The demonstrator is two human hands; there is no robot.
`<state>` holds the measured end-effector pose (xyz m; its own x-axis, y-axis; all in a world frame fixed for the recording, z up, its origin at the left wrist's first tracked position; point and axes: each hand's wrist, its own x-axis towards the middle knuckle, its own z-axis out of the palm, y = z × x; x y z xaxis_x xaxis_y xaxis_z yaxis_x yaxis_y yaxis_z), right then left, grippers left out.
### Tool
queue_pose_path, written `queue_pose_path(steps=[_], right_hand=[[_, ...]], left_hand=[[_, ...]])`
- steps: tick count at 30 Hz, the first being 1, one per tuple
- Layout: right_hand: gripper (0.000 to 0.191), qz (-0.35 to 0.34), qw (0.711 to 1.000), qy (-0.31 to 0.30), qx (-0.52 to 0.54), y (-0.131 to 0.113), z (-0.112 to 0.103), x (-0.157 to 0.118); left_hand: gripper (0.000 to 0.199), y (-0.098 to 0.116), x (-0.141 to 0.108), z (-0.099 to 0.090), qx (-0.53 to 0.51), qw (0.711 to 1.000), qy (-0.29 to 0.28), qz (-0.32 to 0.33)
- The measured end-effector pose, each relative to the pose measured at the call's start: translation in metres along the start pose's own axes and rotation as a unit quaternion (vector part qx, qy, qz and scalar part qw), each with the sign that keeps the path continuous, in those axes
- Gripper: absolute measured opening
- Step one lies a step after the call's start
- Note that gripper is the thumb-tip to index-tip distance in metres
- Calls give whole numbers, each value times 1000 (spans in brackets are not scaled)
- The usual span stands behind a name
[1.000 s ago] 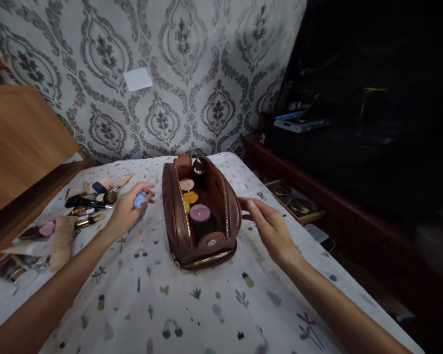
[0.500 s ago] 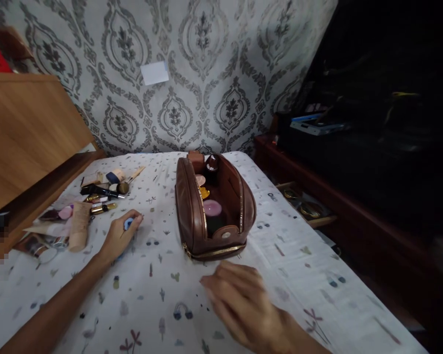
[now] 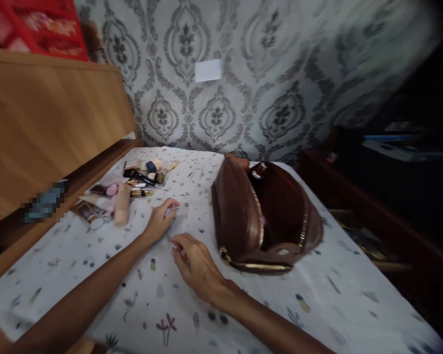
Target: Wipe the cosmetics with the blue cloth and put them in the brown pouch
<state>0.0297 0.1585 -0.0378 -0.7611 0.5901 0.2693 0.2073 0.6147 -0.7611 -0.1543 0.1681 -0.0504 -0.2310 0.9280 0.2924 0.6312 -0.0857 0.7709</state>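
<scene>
My left hand is over the patterned sheet, its fingers closed on a small blue object that is mostly hidden, so its kind does not show. Just below and to the right, close to it, my right hand reaches in with loosely bent fingers, thumb and forefinger apart, nothing visible between them. A brown leather toiletry bag stands unzipped to the right of both hands, with a shiny-capped item inside at the back. Beyond my left hand lies a pile of cosmetics, including a beige tube and a makeup brush.
A wooden headboard borders the bed on the left, with a red packet above it. Patterned wallpaper covers the back wall. On the right, an open drawer sits below the bed's edge.
The view has turned left, so the bag and pile appear farther right. My right hand has moved from in front of the bag to beside my left hand, its fingers loosening.
</scene>
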Motion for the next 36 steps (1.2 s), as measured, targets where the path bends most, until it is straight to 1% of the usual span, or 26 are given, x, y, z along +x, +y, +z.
queue_pose_path(steps=[3,6,10,12,16,18,20,23,25,27,29,32,34,36], right_hand=[[22,2,998,35,58,9,20,24],[18,33,992,61,109,20,34,37],[19,69,979,72,178,26,37,37],[22,75,977,74,187,25,34,34],[26,75,981,61,168,22,31,31],[27,73,983,53,157,22,31,31],[29,74,984,50,155,23,32,31],[30,77,983,51,157,26,34,30],[30,77,984,52,154,27,35,30],[29,75,985,52,149,27,34,29],[28,69,986,54,145,26,34,29],[27,59,987,53,142,26,33,30],[27,56,987,51,143,26,32,30],[27,56,987,50,144,26,32,30]], left_hand=[[25,-6,1,-2,10,1000,3,1],[23,-11,2,-5,41,999,7,-1],[24,-14,1,-13,120,993,13,-3],[25,-13,1,-20,170,985,23,-11],[27,-10,4,-45,270,960,54,-44],[32,-9,7,-60,320,942,75,-72],[38,-11,8,-73,370,917,103,-114],[45,-14,8,-83,413,884,134,-174],[46,-15,7,-84,418,876,139,-196],[44,-15,5,-83,413,878,133,-201],[37,-12,4,-82,400,889,125,-186],[27,-7,3,-82,363,915,117,-130],[26,-4,4,-86,340,928,117,-94],[28,-5,5,-94,328,932,131,-78]])
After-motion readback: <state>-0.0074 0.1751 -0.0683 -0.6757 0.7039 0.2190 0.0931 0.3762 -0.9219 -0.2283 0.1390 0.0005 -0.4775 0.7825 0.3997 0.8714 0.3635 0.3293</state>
